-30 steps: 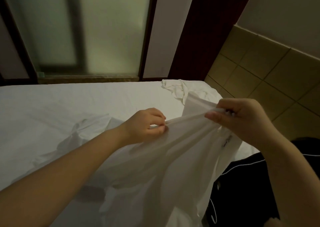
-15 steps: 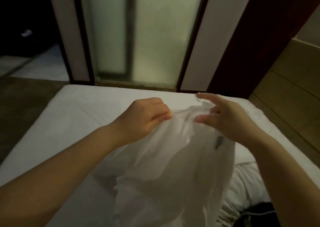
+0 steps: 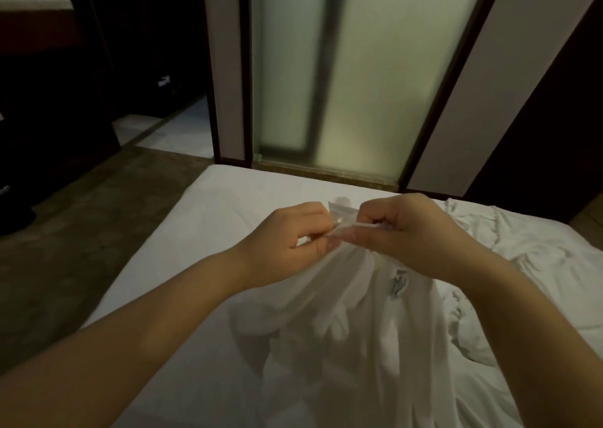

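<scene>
A wide bed covered in a smooth white sheet point(image 3: 202, 231) spreads under and beyond both hands. Behind the hands, past the bed's far edge, stands a tall frosted glass panel in a dark frame point(image 3: 375, 84). Off to the left of the left hand lies brown carpeted floor point(image 3: 81, 215). A thin white fabric garment point(image 3: 342, 346) hangs from the hands and drapes in loose folds down toward the person, its lower part lying on the sheet. To the right of the right hand a crumpled white cloth point(image 3: 522, 248) rests on the bed. The left hand point(image 3: 287, 241) and the right hand point(image 3: 414, 231) are close together, fingertips nearly touching, each with curled fingers pinching the garment's top edge. Just below the right hand a small pale-blue label point(image 3: 398, 284) shows on the fabric.
</scene>
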The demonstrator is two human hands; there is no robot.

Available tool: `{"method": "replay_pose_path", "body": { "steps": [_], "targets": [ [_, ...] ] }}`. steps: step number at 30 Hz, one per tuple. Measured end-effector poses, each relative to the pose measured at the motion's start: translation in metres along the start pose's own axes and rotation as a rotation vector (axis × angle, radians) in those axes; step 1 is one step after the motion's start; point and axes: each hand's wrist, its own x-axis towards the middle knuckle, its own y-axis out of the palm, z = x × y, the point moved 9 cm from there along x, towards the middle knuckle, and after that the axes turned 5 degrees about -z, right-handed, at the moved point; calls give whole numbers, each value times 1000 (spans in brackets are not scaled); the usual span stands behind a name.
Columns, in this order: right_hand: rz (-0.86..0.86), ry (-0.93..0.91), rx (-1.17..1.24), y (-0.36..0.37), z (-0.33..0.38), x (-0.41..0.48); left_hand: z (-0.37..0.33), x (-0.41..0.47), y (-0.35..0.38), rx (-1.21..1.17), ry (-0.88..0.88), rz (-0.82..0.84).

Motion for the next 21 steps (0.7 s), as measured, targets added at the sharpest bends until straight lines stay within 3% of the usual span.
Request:
{"method": "replay_pose_path", "body": {
  "steps": [7,15,21],
  "targets": [
    [-137,37,-33,-28,3,-2,15,14,1,-124,-41,-21],
    [-245,134,-153,-81,-2,-34,19,28,37,-311,-138,88],
    [-312,189,-202,-108,-4,-66,4,37,56,-225,21,166]
  ]
}}
